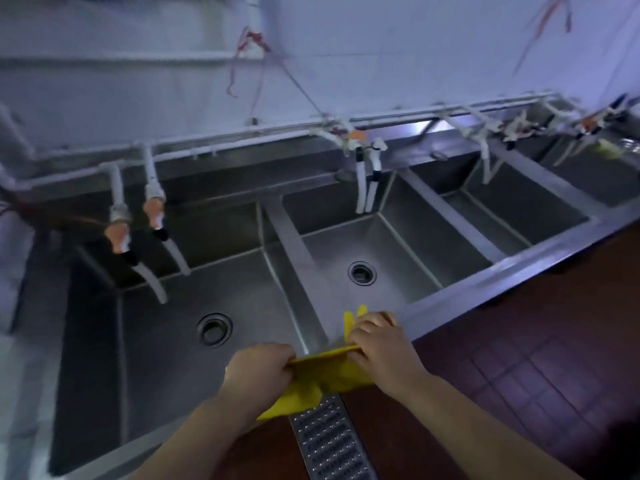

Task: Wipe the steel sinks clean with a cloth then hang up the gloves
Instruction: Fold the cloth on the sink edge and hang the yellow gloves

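Yellow rubber gloves are stretched between my two hands just above the front rim of the steel sinks. My left hand grips the cuff end, which hangs down toward the floor. My right hand grips the finger end, and two yellow fingertips stick up past it. The left basin and the middle basin lie right behind my hands, each with a round drain. No cloth is in view.
White pipes and taps run along the back wall over the basins. Red strings hang on the wall above. A metal floor drain grate lies on the red tiled floor below my hands. More basins extend to the right.
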